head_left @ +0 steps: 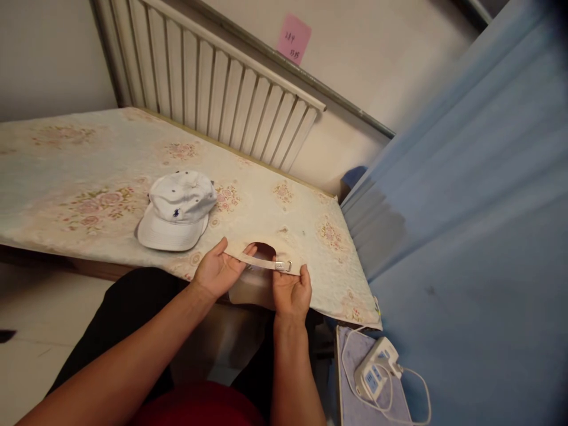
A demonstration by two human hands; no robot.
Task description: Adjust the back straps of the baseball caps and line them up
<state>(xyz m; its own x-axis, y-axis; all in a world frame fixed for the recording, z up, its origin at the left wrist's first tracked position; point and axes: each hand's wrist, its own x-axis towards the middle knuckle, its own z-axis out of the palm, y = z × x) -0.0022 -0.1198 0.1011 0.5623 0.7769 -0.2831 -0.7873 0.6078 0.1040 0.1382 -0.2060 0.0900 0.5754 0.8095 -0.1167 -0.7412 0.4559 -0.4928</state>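
Observation:
Both my hands hold a beige cap (251,287) at the near edge of the table, its back opening turned up. My left hand (218,269) pinches the left end of the cap's rear strap (260,262). My right hand (290,291) grips the strap's right end by the small metal buckle (283,266). The strap is stretched between the two hands. A white cap (177,211) with a small dark logo lies on the table just beyond my left hand, brim toward me.
The table is covered with a pale floral cloth (80,189). A white ribbed radiator (222,89) stands behind it. A blue curtain (479,207) hangs on the right. A white power strip (375,370) with its cord lies low on the right. A pink note (293,38) is on the wall.

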